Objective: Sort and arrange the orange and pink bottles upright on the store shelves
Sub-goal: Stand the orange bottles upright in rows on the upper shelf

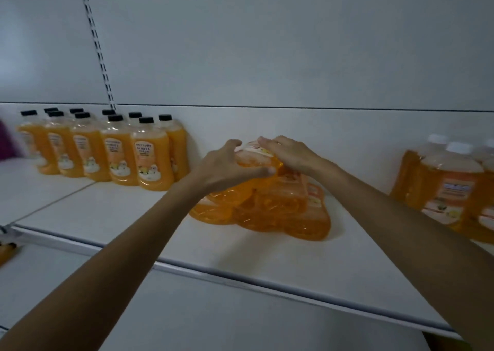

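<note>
A pile of orange bottles (278, 211) lies on its side in the middle of the white shelf (112, 211). My left hand (227, 167) and my right hand (287, 154) both grip the topmost orange bottle (254, 158) of the pile, fingers curled over it from either side. Several orange bottles with black caps (117, 152) stand upright in rows at the left. Larger orange bottles with white caps (451, 190) stand at the right edge. A pink object (6, 143) shows at the far left, mostly cut off.
The grey back panel (267, 43) with a slotted upright (97, 45) rises behind the shelf. A lower shelf (187, 310) lies below, with an orange bottle (6, 251) lying at its left edge. The shelf's front lip (240, 275) runs diagonally.
</note>
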A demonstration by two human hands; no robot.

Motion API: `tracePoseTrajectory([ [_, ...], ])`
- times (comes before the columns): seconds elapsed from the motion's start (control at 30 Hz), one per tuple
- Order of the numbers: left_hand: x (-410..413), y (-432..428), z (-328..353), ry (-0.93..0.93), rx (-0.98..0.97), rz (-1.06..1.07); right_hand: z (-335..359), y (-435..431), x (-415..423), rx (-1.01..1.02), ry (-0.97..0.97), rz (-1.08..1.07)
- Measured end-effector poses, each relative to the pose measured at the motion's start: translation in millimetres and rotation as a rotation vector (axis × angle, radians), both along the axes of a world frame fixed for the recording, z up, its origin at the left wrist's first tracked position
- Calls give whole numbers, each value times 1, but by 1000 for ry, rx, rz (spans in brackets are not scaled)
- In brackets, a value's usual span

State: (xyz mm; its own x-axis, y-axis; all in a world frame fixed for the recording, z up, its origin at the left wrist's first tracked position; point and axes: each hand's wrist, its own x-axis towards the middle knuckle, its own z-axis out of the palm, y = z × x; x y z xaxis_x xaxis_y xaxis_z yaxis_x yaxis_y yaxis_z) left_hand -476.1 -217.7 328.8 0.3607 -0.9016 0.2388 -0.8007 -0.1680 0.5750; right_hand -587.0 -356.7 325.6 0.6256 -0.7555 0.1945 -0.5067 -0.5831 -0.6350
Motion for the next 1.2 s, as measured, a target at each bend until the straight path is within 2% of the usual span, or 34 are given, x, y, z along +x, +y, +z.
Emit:
tracePoseTrajectory([
  [0.2, 3, 4, -9, -135, -166, -53, 0, -1, 2, -7, -126, -31],
  [0.37, -13, 2, -5, -171, -373, -48, 27, 12, -11, -115, -394, -74],
  [0.43, -28, -3, 1, -133, -431, -78, 46, 16, -27, -124, -490, -115],
  [0.53, -56, -16, 5, 2, -418, -259, 64, 24, -58, -178, -542, -145],
  [0.63, -90, -28, 0, 212, -356, -384, 63, 31, -91, -293, -485, -197],
  [0.7, -112, -35, -9, 322, -369, -419, 54, 30, -115, -290, -453, -228],
  [0.8, -143, -43, -32, 384, -374, -426, 39, 29, -149, -230, -341, -202],
  [0.9, -169, -50, -60, 381, -365, -405, 30, 33, -176, -197, -180, -139],
  [1.03, -187, -56, -89, 256, -371, -301, 16, 34, -194, -295, 39, -117],
  [1.2, -199, -60, -100, 262, -319, -260, -6, 22, -198, -358, 101, -113],
])
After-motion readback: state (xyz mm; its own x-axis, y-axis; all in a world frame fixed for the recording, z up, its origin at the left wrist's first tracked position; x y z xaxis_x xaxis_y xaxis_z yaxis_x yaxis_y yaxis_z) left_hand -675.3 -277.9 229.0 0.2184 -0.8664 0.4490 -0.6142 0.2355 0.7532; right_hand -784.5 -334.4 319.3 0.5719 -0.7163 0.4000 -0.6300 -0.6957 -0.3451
